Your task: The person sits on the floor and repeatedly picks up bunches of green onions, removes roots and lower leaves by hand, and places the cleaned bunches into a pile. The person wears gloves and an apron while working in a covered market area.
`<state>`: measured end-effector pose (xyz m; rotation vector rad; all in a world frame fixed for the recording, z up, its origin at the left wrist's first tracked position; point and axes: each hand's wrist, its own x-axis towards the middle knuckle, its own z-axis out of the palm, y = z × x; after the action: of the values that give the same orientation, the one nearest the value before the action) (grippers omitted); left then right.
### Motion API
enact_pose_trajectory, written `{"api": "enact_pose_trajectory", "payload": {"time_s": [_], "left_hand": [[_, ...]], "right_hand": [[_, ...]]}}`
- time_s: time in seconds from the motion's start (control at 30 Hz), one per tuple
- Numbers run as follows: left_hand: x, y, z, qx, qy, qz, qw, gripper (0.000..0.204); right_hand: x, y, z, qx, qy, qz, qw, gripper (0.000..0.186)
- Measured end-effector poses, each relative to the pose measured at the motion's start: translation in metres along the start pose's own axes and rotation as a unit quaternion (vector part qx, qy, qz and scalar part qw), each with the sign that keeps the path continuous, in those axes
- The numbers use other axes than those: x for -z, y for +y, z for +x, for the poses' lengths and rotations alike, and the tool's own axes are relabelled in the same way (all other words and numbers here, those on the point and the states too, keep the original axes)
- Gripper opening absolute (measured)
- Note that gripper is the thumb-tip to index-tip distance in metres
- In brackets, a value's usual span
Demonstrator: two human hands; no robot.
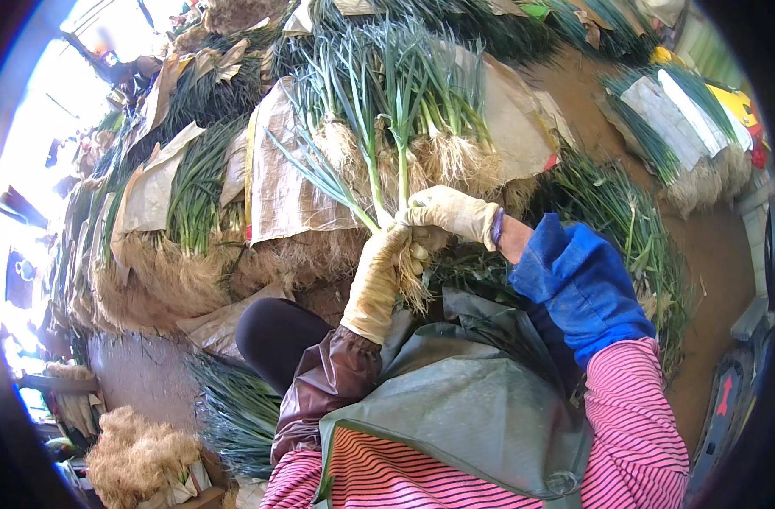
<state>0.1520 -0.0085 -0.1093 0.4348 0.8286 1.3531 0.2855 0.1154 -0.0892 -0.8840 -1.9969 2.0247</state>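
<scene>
My left hand (pixel 377 284), in a yellowish work glove, is closed around a few green onions (pixel 372 174) near their white bases. Their pale roots (pixel 415 293) hang below the fist, and their green leaves spread up and to the left. My right hand (pixel 454 212), in a similar glove, bends in from the right with its fingers pinched at the same stalks, just above my left hand. Its fingertips are partly hidden. Just beyond both hands, more green onions (pixel 455 102) lie with bushy roots toward me on a tan woven sack (pixel 290 182).
Wrapped green onion bundles (pixel 192 195) are stacked at the left. Loose green leaves (pixel 612 225) lie in a heap at the right. A root-covered bundle (pixel 142 454) sits at the lower left, near more onion leaves (pixel 235 411). A grey-green apron (pixel 472 394) covers my lap.
</scene>
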Motion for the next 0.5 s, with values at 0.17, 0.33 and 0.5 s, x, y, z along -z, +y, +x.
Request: {"api": "enact_pose_trajectory", "payload": {"time_s": [0.17,0.33,0.5], "left_hand": [[-0.004,0.006,-0.005,-0.022,0.013,0.077,0.997,0.033],[0.004,0.001,0.000,-0.009,0.054,0.088,0.995,0.028],[-0.002,0.005,0.002,-0.033,0.062,0.119,0.990,0.023]], "right_hand": [[-0.002,-0.009,-0.001,0.023,0.021,-0.085,0.996,0.020],[-0.001,0.003,0.008,0.195,0.074,-0.341,0.917,0.018],[-0.004,-0.008,-0.001,0.031,0.026,-0.013,0.999,0.017]]}}
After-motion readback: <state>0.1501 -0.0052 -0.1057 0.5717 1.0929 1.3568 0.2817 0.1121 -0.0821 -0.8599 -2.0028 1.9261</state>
